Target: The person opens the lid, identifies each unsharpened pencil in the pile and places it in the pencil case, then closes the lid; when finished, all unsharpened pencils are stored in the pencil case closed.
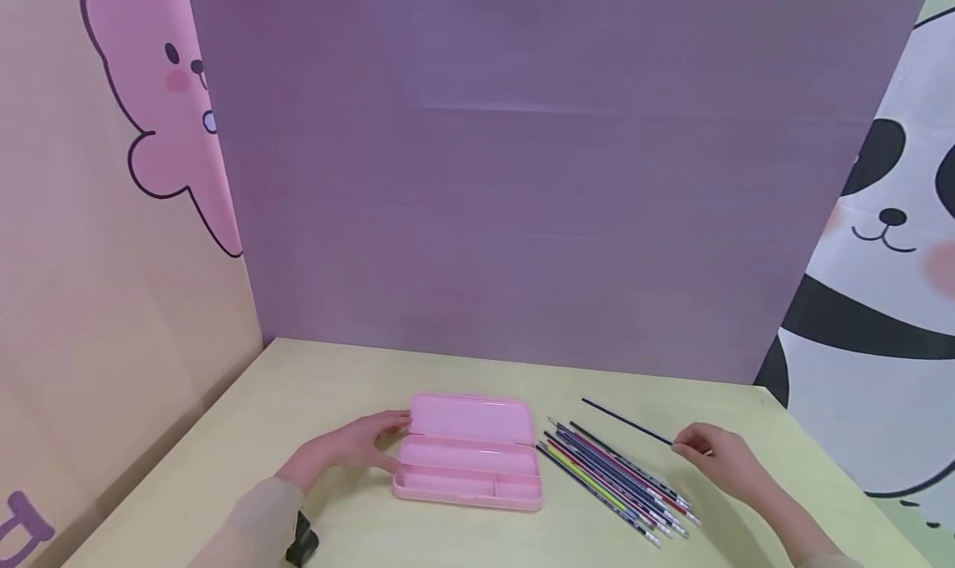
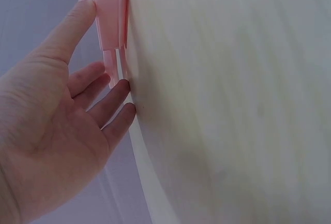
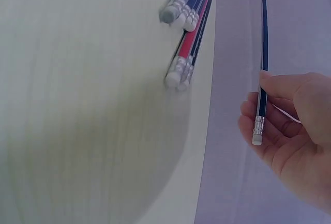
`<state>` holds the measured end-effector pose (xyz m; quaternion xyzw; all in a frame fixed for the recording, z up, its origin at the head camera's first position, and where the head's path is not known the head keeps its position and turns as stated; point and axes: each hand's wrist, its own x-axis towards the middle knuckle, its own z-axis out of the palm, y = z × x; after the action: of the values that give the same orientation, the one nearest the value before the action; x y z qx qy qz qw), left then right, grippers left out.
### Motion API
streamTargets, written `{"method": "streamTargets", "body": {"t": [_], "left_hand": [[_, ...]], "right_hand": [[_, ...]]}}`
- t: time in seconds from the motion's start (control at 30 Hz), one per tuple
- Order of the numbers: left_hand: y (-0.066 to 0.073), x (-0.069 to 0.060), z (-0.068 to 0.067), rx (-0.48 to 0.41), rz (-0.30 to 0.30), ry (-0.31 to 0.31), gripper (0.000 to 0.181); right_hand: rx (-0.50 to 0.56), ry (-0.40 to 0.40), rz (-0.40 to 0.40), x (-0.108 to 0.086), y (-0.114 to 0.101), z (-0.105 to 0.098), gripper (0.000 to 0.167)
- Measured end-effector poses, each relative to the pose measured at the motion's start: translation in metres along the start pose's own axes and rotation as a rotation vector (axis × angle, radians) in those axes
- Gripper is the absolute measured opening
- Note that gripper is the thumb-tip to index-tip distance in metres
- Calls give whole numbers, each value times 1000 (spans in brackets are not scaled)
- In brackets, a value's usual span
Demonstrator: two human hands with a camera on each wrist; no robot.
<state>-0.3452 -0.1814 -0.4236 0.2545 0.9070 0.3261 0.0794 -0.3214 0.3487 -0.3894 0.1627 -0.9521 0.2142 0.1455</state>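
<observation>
An open pink pencil case point(image 1: 470, 468) lies on the table, its lid folded back behind the compartments. My left hand point(image 1: 356, 444) rests at its left edge; in the left wrist view the hand point(image 2: 67, 115) touches the case point(image 2: 109, 12) with thumb and fingertips, fingers relaxed. My right hand point(image 1: 719, 460) pinches a dark pencil point(image 1: 627, 421) near its eraser end, right of the pile of pencils point(image 1: 612, 481). In the right wrist view the right hand point(image 3: 295, 125) holds the dark pencil point(image 3: 265, 38) between thumb and fingers, with the white eraser showing below.
A small black object point(image 1: 302, 541) lies by the left sleeve at the table's front. The pale yellow table point(image 1: 343, 377) ends at a purple panel point(image 1: 522, 220) behind. Walls with a pink character and a panda stand at the sides.
</observation>
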Motion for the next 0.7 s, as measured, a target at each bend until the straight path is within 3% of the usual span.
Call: {"method": "streamTargets", "body": {"t": [0.43, 0.7], "left_hand": [[8, -3, -1, -12, -8, -8, 88], [8, -2, 0, -2, -26, 0, 91]], "right_hand": [[30, 55, -96, 12, -25, -1, 5], [84, 85, -173, 17, -42, 9, 5]]}}
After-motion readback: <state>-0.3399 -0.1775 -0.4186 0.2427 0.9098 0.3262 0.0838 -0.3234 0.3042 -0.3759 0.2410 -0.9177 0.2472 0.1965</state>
